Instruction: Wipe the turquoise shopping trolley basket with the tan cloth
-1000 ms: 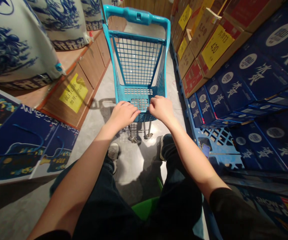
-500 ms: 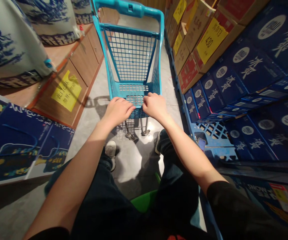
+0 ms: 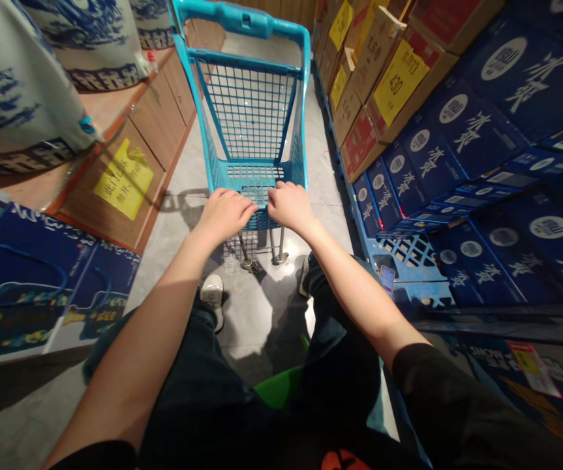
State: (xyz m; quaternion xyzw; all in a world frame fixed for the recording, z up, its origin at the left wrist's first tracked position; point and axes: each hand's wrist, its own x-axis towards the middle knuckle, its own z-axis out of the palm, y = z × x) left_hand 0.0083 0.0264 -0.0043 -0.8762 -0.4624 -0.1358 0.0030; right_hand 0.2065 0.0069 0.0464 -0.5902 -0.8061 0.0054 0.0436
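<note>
Head camera view, looking down past two bare forearms: the person's left hand (image 3: 228, 214) and right hand (image 3: 289, 203) hold the near edge of a blue shopping cart (image 3: 254, 171), side by side with a small gap between them. Both hands curl over this edge, knuckles up, fingers bent around it; their undersides are hidden, so how firmly they press cannot be told. The cart stands directly ahead of the grip, its grid panel (image 3: 249, 111) rising beyond the hands and its handle (image 3: 246, 21) farther off at the top. Below the grip, wheels (image 3: 250, 265) rest on the grey floor (image 3: 249, 313). Nearer than the hands are a pale shoe (image 3: 212, 294), dark trousers (image 3: 196, 378) and part of a green object (image 3: 278, 388) between the legs. To the right of the grip, blue boxes (image 3: 435, 156) are stacked near cartons bearing a yellow sign (image 3: 401, 78) that reads 430; a phone (image 3: 387, 278) lies on a blue pallet (image 3: 423, 292). To the left, white containers (image 3: 4, 91) with blue pictures stand on a wooden counter (image 3: 109, 116), with a yellow note (image 3: 124, 179) on its front.
</note>
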